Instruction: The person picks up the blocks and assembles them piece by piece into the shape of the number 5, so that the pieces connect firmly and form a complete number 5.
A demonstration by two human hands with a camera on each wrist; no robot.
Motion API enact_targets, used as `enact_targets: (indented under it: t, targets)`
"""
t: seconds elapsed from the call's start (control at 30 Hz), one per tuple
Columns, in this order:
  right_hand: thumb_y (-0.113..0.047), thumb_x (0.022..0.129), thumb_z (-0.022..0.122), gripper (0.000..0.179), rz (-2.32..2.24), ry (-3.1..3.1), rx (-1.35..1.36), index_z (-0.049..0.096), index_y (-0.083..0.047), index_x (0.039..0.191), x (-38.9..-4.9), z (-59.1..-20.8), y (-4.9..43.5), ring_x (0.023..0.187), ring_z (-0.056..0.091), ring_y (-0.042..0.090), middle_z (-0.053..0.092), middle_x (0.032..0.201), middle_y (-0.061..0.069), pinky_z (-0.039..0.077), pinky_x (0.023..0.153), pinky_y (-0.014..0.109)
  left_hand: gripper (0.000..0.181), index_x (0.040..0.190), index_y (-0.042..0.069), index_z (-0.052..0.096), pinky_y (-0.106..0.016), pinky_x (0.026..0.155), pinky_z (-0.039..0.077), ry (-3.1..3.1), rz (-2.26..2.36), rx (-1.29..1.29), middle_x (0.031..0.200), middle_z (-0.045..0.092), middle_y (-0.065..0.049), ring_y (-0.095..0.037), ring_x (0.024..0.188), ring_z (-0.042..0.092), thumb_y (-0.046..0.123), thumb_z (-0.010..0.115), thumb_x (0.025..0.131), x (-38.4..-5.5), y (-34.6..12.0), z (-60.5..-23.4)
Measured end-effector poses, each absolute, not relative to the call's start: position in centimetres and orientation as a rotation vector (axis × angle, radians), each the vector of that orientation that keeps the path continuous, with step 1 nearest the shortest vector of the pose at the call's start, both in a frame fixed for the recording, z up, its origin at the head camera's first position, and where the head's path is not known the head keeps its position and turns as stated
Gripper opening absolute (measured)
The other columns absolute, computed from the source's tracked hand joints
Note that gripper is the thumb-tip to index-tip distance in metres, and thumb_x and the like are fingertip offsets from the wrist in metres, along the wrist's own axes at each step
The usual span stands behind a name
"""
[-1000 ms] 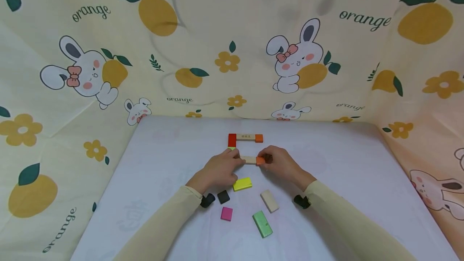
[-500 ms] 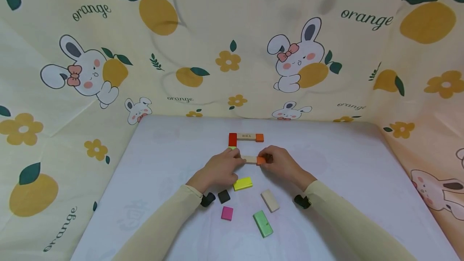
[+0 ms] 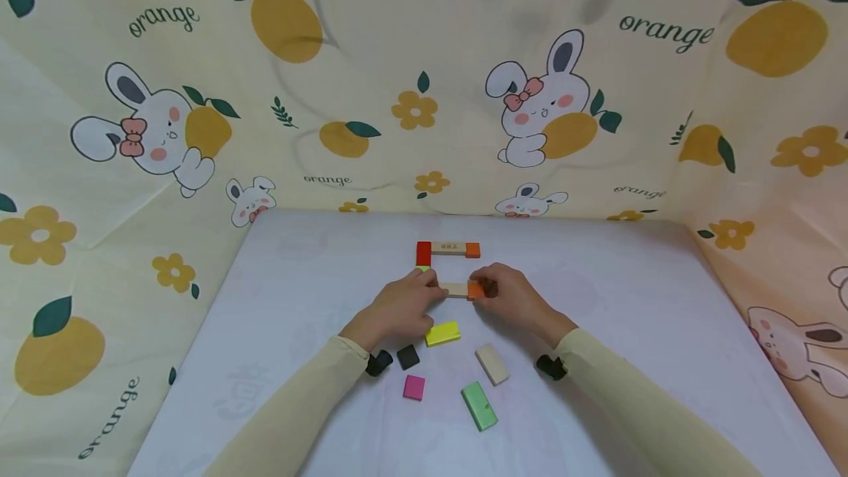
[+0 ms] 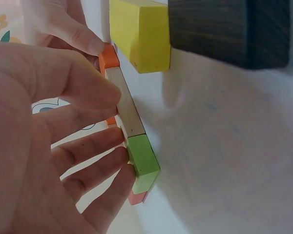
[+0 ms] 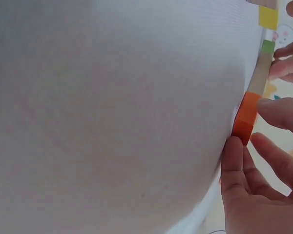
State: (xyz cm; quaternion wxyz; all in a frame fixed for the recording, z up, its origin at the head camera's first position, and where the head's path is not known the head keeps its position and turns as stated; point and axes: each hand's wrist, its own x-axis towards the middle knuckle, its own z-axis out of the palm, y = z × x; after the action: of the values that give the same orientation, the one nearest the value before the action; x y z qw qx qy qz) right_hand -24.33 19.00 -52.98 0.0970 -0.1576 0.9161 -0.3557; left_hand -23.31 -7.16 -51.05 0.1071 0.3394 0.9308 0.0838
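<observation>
A wooden block [image 3: 456,290] lies in a row between an orange block [image 3: 474,291] and a light green block [image 4: 144,157]. My left hand [image 3: 397,308] touches the green and wooden blocks with nearly straight fingertips, its thumb apart from the row in the head view. With thumb and fingertips, my right hand [image 3: 517,299] pinches the orange block at the row's right end. Farther back, a red block [image 3: 423,253] meets a second wooden block [image 3: 448,248], which ends at another orange block [image 3: 472,249]. Most of the green block is hidden under the left hand in the head view.
Nearer the body lie a yellow block [image 3: 442,334], a black block [image 3: 408,357], a pink block [image 3: 414,388], a pale wooden block [image 3: 492,364] and a bright green block [image 3: 479,405]. A printed curtain [image 3: 371,94] rises behind the white table [image 3: 616,278].
</observation>
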Motion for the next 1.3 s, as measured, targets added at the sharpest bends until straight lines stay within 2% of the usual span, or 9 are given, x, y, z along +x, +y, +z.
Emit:
enact_targets:
  t: [0.23,0.53,0.6,0.77,0.93,1.1,1.3]
  targets:
    - [-0.006,0.092,0.082,0.05,-1.123,2.763,-0.435,0.07,-0.006,0.141,-23.1,-52.0,20.1,0.107,0.065,0.025,0.067,0.123,0.007,0.059,0.094,0.044,0.054,0.148,0.021,0.07,-0.027,0.082,0.052,2.738,0.253,0.988,0.129,0.057,0.001,-0.016,0.112,0.048,0.019,0.072,0.094,-23.3,-7.2,-51.2]
    - [-0.008,0.092,0.086,0.05,-1.214,2.681,-0.677,0.07,-0.012,0.139,-19.7,-50.3,23.1,0.114,0.067,0.03,0.068,0.136,0.005,0.056,0.1,0.052,0.055,0.148,0.021,0.069,-0.027,0.081,0.052,2.729,0.265,0.977,0.13,0.057,0.0,-0.016,0.113,0.048,0.017,0.071,0.093,-23.2,-7.2,-51.0]
    - [-0.008,0.091,0.087,0.051,-1.21,2.655,-0.714,0.07,-0.014,0.139,-18.7,-50.2,23.7,0.114,0.067,0.03,0.067,0.137,0.001,0.056,0.101,0.053,0.055,0.148,0.021,0.069,-0.027,0.081,0.052,2.727,0.266,0.977,0.129,0.056,0.0,-0.016,0.112,0.048,0.017,0.071,0.094,-23.2,-7.2,-50.9]
    - [-0.011,0.089,0.091,0.06,-1.157,2.602,-0.72,0.068,-0.017,0.143,-16.2,-50.6,24.2,0.112,0.066,0.025,0.065,0.136,-0.004,0.056,0.099,0.048,0.055,0.148,0.021,0.069,-0.026,0.078,0.05,2.733,0.247,0.986,0.126,0.055,0.002,-0.015,0.11,0.047,0.017,0.07,0.093,-23.3,-7.2,-50.9]
    - [-0.012,0.085,0.094,0.07,-1.116,2.557,-0.805,0.063,-0.014,0.149,-14.7,-51.9,24.2,0.113,0.064,0.02,0.065,0.133,0.0,0.056,0.099,0.039,0.055,0.148,0.021,0.069,-0.026,0.076,0.049,2.741,0.256,0.984,0.125,0.055,0.002,-0.015,0.11,0.046,0.017,0.07,0.093,-23.3,-7.3,-50.9]
    - [-0.01,0.085,0.093,0.071,-1.1,2.537,-0.889,0.062,-0.013,0.149,-14.1,-52.8,23.8,0.114,0.062,0.017,0.064,0.137,-0.004,0.054,0.1,0.037,0.056,0.148,0.021,0.069,-0.027,0.078,0.05,2.734,0.267,0.964,0.126,0.055,0.002,-0.015,0.111,0.047,0.017,0.071,0.093,-23.2,-7.4,-50.9]
    - [-0.014,0.087,0.093,0.07,-1.021,2.529,-0.843,0.062,-0.019,0.149,-13.9,-52.8,23.0,0.114,0.059,0.014,0.061,0.136,-0.011,0.053,0.101,0.035,0.056,0.149,0.022,0.069,-0.027,0.079,0.051,2.732,0.259,0.975,0.127,0.056,0.002,-0.015,0.111,0.047,0.019,0.071,0.094,-23.3,-7.3,-51.0]
